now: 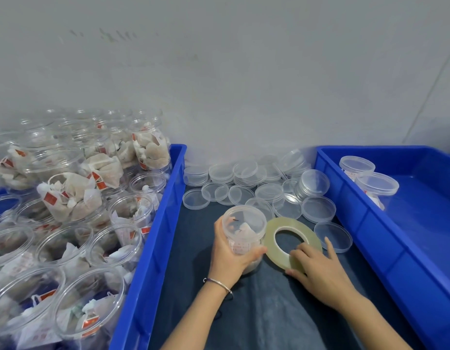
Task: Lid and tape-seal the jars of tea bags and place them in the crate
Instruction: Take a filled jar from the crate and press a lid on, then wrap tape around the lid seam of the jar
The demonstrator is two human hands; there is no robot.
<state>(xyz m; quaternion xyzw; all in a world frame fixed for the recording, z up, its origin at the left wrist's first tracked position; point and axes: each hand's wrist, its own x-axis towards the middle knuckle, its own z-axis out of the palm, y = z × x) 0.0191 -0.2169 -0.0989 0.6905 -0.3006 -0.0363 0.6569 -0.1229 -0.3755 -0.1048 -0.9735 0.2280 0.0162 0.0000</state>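
The crate (421, 223) is sitting at the right, within reach for finished jars. On the bench (269, 311), the right hand (320, 269) is gripping the tape roll (293, 238) beside the lidded jar (244, 231), which the left hand (231, 251) is clasping steady for sealing.

The crate (421, 223) right of the fingers is bright blue, as is the crate (153, 236) to their left. The tape roll (274, 228) under the fingertips is translucent yellowish. The jar (244, 231) is clear, the tea bags (75, 195) off-white with red tags. The cloth (256, 311) is dark navy.
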